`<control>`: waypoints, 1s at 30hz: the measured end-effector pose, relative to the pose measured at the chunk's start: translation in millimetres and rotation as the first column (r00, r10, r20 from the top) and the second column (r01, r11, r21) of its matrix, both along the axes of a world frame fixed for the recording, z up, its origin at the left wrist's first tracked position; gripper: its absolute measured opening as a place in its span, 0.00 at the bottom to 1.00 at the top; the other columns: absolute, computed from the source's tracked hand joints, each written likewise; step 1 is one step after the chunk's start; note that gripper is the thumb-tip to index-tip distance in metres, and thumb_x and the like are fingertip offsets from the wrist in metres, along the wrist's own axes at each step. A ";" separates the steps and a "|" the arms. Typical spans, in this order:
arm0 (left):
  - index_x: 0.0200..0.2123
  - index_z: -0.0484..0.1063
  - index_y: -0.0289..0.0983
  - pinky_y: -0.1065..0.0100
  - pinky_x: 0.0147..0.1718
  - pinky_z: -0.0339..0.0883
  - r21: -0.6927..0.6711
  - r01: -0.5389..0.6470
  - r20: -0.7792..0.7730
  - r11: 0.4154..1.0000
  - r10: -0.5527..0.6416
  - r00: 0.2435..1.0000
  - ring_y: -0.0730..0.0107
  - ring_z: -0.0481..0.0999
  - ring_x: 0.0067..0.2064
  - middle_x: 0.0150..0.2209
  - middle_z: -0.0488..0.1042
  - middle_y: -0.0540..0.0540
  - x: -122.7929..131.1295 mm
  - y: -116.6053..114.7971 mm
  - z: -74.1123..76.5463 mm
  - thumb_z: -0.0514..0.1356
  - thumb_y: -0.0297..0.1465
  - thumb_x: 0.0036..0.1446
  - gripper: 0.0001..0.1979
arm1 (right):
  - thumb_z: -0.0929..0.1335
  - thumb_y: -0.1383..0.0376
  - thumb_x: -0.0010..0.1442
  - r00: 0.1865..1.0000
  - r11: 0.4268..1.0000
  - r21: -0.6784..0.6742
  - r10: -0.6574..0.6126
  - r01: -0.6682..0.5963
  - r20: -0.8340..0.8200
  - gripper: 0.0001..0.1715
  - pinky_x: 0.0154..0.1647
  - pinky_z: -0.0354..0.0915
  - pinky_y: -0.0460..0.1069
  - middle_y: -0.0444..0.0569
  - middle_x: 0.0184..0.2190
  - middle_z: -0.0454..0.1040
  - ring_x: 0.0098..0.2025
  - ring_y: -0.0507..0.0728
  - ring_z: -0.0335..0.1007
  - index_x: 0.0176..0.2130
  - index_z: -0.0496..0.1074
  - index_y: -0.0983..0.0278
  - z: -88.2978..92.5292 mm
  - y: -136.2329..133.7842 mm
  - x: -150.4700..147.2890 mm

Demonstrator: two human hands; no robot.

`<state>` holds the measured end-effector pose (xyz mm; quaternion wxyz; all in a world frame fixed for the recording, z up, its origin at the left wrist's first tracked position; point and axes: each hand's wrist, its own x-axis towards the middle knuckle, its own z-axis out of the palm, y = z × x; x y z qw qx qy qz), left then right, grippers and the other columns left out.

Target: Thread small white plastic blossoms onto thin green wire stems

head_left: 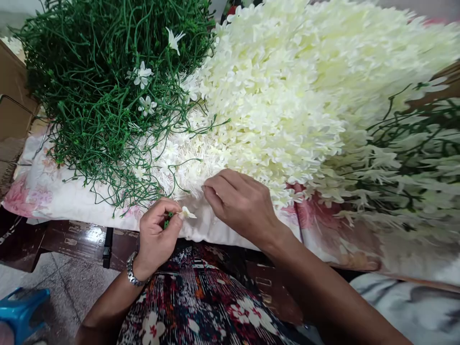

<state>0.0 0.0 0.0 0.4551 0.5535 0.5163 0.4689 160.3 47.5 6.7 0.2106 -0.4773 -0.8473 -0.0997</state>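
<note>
My left hand [158, 230] is closed in a pinch on a green plastic stem with a small white flower [187, 213] at its tip. A metal watch sits on that wrist. My right hand [239, 201] reaches into the edge of a pile of loose white plastic flower parts [179, 167], its fingertips pinched together on something I cannot make out. A big heap of cream-white artificial flowers [294, 86] fills the middle and right. A tangled mound of green plastic stems [108, 81] lies at the left.
Everything lies on a flowered cloth [43, 191] over a low dark wooden table [72, 239]. Finished sprays with flowers on green stems [413, 158] lie at the right. A brown cardboard box [10, 96] stands far left. A blue stool [21, 311] sits on the tiled floor.
</note>
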 end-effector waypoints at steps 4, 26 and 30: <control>0.27 0.65 0.35 0.71 0.33 0.62 0.076 0.097 -0.136 0.992 -0.087 0.987 0.71 0.68 0.37 0.35 0.69 0.45 0.5 1.0 2.0 0.54 0.21 0.49 0.04 | 0.62 0.69 0.54 0.998 0.999 -0.032 -0.015 0.013 -0.065 0.08 0.25 0.54 0.44 0.45 0.20 0.65 0.25 0.49 0.59 0.25 0.68 0.65 -7.1 -18.8 8.1; 0.27 0.63 0.36 0.65 0.39 0.65 0.053 0.307 -0.324 0.950 -0.274 0.906 0.69 0.71 0.40 0.39 0.71 0.43 8.8 -0.2 1.6 0.53 0.18 0.46 0.08 | 0.59 0.67 0.56 0.998 0.951 -0.303 -0.063 0.057 -0.009 0.11 0.24 0.53 0.46 0.47 0.23 0.66 0.25 0.50 0.60 0.28 0.68 0.65 -3.6 -30.2 19.2; 0.27 0.63 0.36 0.64 0.40 0.64 0.064 0.318 -0.325 0.946 -0.281 0.903 0.68 0.70 0.43 0.40 0.71 0.42 9.5 0.8 1.2 0.52 0.17 0.46 0.08 | 0.58 0.69 0.56 0.994 0.948 -0.316 -0.076 0.049 -0.077 0.12 0.25 0.54 0.45 0.46 0.23 0.66 0.25 0.49 0.60 0.26 0.67 0.66 -10.9 -30.1 17.3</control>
